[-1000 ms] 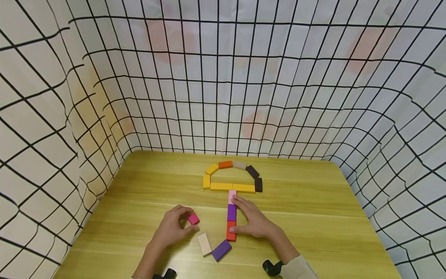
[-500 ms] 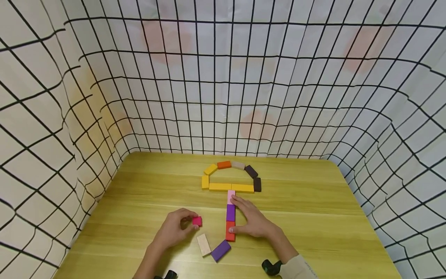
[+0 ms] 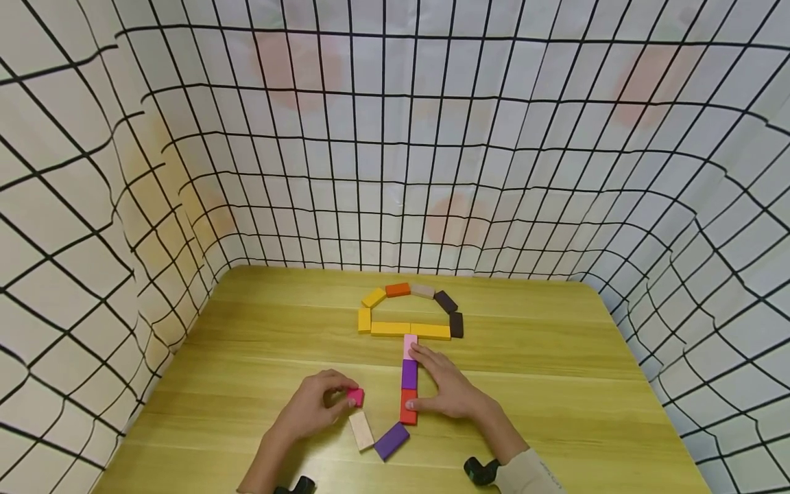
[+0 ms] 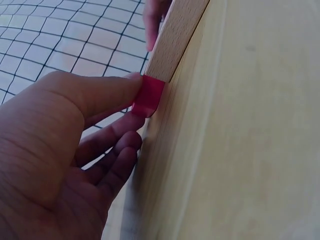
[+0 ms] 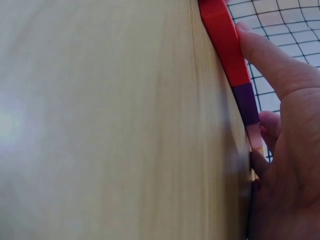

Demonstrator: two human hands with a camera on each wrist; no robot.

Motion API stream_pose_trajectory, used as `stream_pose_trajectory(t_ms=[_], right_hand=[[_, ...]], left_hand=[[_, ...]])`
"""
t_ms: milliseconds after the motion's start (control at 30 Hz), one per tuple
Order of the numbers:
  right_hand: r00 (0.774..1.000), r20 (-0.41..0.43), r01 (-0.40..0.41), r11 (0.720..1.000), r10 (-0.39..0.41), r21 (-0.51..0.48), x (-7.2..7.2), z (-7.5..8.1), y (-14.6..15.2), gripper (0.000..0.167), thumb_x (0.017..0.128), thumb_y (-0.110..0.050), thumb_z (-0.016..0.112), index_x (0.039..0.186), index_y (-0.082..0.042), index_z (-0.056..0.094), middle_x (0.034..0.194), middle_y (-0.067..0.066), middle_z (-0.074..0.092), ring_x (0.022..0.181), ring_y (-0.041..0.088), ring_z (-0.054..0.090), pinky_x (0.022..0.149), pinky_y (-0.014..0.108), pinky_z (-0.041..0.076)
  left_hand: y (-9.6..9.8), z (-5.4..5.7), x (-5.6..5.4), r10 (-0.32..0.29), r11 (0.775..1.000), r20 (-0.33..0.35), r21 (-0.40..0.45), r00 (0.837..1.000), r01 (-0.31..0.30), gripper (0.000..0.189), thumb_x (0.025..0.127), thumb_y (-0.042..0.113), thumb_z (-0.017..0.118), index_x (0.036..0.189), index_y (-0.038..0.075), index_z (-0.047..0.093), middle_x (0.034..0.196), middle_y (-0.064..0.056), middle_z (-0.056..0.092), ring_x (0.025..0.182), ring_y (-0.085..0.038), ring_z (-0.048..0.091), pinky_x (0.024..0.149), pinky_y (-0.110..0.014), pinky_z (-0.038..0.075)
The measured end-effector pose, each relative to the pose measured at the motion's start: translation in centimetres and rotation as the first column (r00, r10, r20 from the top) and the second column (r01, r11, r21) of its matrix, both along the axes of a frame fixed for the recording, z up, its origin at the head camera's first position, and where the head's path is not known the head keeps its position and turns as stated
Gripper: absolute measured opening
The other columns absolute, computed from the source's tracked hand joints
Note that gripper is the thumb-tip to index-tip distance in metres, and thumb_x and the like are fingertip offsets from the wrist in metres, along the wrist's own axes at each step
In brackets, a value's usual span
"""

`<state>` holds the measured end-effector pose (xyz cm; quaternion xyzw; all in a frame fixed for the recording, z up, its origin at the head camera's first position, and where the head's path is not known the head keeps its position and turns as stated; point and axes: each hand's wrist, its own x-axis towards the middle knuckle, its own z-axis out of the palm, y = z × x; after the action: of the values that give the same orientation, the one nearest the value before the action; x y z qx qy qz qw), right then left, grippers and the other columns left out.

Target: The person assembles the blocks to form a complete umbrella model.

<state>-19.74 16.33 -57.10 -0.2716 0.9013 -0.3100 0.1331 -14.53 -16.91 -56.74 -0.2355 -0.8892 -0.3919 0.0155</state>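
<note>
My left hand [image 3: 315,406] pinches a small magenta block [image 3: 355,397] between thumb and fingers. In the left wrist view the magenta block [image 4: 148,96] meets the end of a plain wooden block [image 4: 176,42]. That pale block [image 3: 361,431] lies beside a dark purple block [image 3: 391,441]. My right hand [image 3: 455,391] rests along a straight column of a light pink block [image 3: 410,344], a purple block [image 3: 409,374] and a red block [image 3: 409,407]. Its thumb touches the red block, while its fingertips lie on the light pink one.
Beyond the column, two yellow blocks [image 3: 391,329] form a bar. Above it arches a ring of yellow, orange [image 3: 398,289], pale and dark blocks [image 3: 446,301]. A black wire grid [image 3: 395,151] with white sheeting surrounds the wooden table [image 3: 543,384] at the back and sides.
My left hand has closed on the magenta block and brought it right and slightly nearer, to the far end of the pale block. The right hand stays in place.
</note>
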Motion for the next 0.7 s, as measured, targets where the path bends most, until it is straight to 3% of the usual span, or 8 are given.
stream_pose_trajectory(t_ms=[367, 700], right_hand=[[1.0, -0.002, 0.002, 1.0, -0.002, -0.008, 0.06, 0.11, 0.01, 0.105, 0.083, -0.07, 0.072, 0.166, -0.026, 0.024, 0.173, -0.005, 0.02, 0.159, 0.035, 0.018, 0.125, 0.064, 0.021], [1.0, -0.003, 0.004, 1.0, -0.004, -0.005, 0.15, 0.24, -0.06, 0.106, 0.083, -0.069, 0.073, 0.166, -0.025, 0.024, 0.172, -0.002, 0.022, 0.159, 0.035, 0.019, 0.125, 0.063, 0.023]], left_hand=[[0.3, 0.18, 0.23, -0.029, 1.0, 0.012, 0.001, 1.0, 0.029, 0.018, 0.092, 0.023, 0.079, 0.11, 0.024, 0.077, 0.103, 0.016, 0.071, 0.099, -0.004, 0.066, 0.092, -0.032, 0.056], [0.3, 0.06, 0.41, -0.015, 1.0, 0.007, -0.006, 1.0, 0.015, 0.016, 0.093, 0.026, 0.078, 0.109, 0.026, 0.077, 0.103, 0.019, 0.069, 0.099, -0.003, 0.064, 0.093, -0.033, 0.056]])
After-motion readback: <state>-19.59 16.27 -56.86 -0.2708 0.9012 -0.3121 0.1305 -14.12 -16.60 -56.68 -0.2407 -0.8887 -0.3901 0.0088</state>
